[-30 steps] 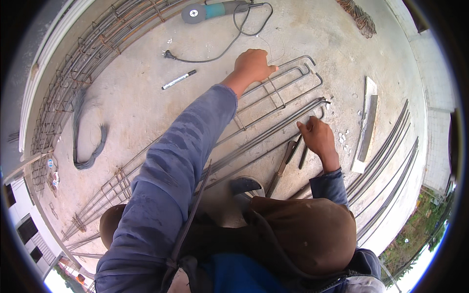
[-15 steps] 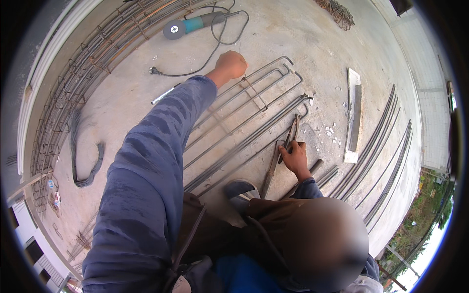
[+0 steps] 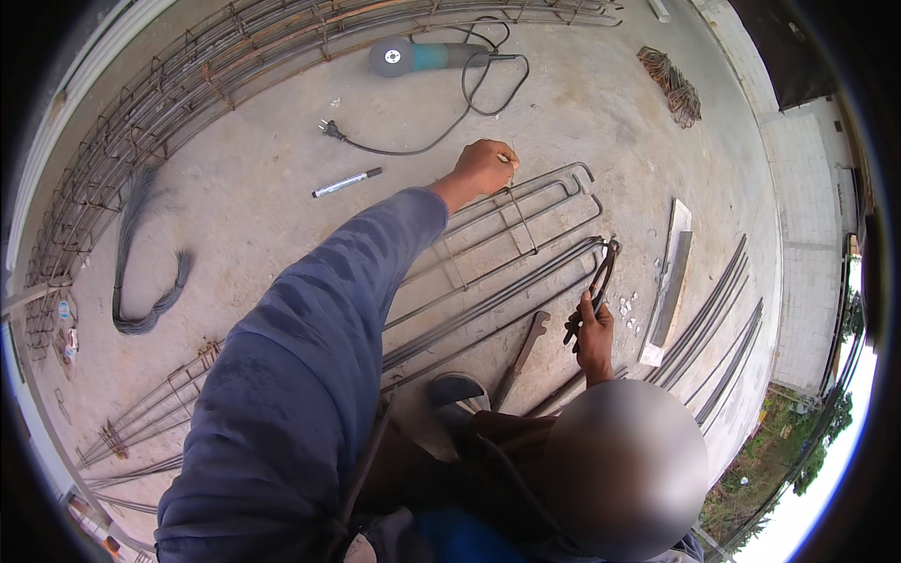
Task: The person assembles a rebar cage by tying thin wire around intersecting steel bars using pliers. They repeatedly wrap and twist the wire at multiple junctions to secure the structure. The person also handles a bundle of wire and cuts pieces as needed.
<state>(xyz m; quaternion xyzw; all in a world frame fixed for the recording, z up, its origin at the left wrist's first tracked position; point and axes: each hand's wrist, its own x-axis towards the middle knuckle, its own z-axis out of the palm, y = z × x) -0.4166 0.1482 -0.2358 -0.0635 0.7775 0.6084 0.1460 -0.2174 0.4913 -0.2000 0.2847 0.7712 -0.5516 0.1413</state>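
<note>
Beyond the upper left side of a bent steel rebar frame (image 3: 488,259), my left hand (image 3: 486,166) is closed in a fist; whatever lies in it is too small to make out. Thin crossbars join the frame's long rods, and their far ends are hooked. In my right hand (image 3: 593,336) is a pair of dark end nippers (image 3: 605,267), jaws pointing away from me, by the hooked ends of some loose rods (image 3: 507,298). A notched flat steel bar (image 3: 522,361) lies between those rods and my right forearm.
An angle grinder (image 3: 422,57) with a loose cord and a marker pen (image 3: 347,182) lie farther off. Left are a wire bundle (image 3: 155,324) and long rebar cages (image 3: 221,83). Rightward are a metal channel (image 3: 672,286), straight rods (image 3: 704,324) and coiled ties (image 3: 671,86).
My view has shifted, so the floor things sit lower in the picture. The nippers have moved forward along the hooked rod ends, away from the flat bar. My left hand remains closed near the frame.
</note>
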